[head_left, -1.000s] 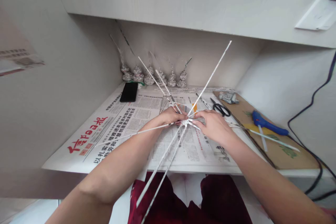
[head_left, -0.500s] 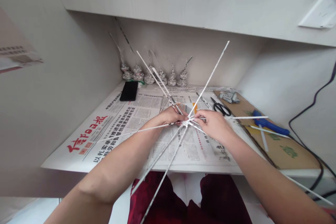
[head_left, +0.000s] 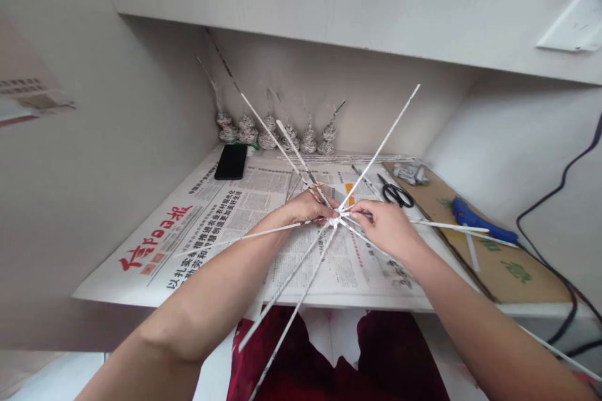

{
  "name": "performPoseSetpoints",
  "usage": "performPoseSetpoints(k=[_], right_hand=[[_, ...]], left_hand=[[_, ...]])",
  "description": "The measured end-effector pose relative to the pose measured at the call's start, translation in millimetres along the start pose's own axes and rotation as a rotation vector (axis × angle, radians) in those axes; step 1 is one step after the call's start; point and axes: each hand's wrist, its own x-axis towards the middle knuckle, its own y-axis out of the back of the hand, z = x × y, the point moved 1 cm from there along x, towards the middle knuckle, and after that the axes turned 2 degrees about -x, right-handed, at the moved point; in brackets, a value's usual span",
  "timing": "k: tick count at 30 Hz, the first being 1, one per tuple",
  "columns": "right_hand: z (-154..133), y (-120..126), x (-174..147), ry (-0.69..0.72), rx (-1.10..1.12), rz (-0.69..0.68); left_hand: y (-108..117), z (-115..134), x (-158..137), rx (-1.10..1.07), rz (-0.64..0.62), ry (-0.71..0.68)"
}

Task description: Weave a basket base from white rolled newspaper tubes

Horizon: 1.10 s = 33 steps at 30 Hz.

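Paper rod (head_left: pixel 449 225), rightward, dipped lower since earlier — pinched in right hand (head_left: pixel 380 220); woven paper hub (head_left: pixel 335 222) — gripped by left hand (head_left: pixel 310 207).

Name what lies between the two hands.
The head view shows the hub of the paper sticks between the left hand and the right hand.

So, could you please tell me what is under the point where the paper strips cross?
Printed newspaper lies below where the paper strips cross, its columns showing nearby. Whatever is directly beneath is covered by them and the left hand.
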Motion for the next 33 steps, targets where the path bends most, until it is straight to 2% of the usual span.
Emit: performPoseSetpoints(k=[6,9,14,20,24,27,30,33], right_hand=[[-3.7,2.4,-5.6,0.107,-0.076,0.072],[-3.9,2.2,-8.6,0.107,-0.070,0.079],[1.3,-2.8,-11.3,0.040,-0.006,0.059],[-0.4,-10.2,-7.8,-0.043,0.183,0.023],[-4.4,-14.7,-4.1,-0.059,0.159,0.024],[-5.5,-16.3,-1.4,-0.105,0.170,0.015],[-5.2,-17.6,1.6,-0.162,0.275,-0.015],[-3.7,-20.1,4.3,-0.162,0.332,-0.052]], left_hand=[[1.2,-1.6,2.5,0.004,-0.007,-0.017],[1.8,-2.6,3.4,0.005,0.000,-0.013],[1.4,-3.5,2.9,0.016,0.000,-0.003],[1.3,-4.9,1.6,0.019,0.020,0.012],[1.6,-5.6,1.8,0.044,0.016,-0.009],[1.7,-5.9,1.9,0.040,0.039,-0.008],[1.3,-6.3,2.3,0.021,0.064,0.004],[0.7,-6.9,2.9,-0.001,0.097,0.015]])
